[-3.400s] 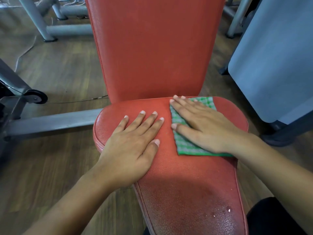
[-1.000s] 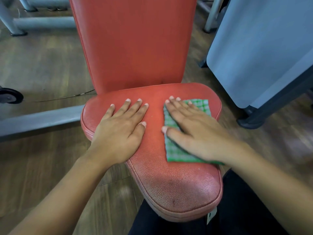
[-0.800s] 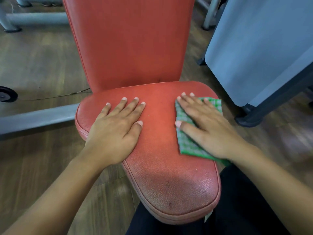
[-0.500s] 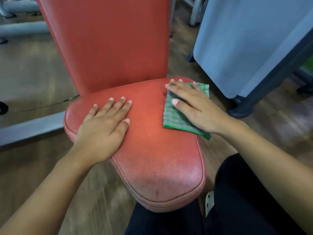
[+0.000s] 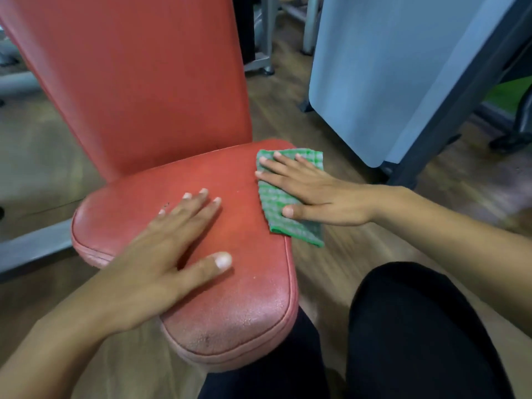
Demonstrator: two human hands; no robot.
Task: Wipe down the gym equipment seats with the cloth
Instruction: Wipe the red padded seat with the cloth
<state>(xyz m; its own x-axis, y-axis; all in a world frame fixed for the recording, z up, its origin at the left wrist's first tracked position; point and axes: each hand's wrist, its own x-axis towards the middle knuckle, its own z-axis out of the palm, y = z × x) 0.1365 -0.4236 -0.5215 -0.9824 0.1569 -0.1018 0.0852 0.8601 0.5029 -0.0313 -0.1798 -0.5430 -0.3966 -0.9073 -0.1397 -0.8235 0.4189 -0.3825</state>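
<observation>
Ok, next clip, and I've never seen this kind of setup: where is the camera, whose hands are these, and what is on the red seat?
There is no machine here. A person wears one wide-angle camera on the head, so you look forward and down at their own two hands. The left hand lies flat on the bare red seat, in front of its upright backrest. The right hand presses a green checked cloth onto the seat's right edge with straight fingers, and part of the cloth hangs past that edge. Neither hand grips anything. The dark shapes at the bottom are the person's legs. A wooden floor and a grey-blue panel lie beyond.
</observation>
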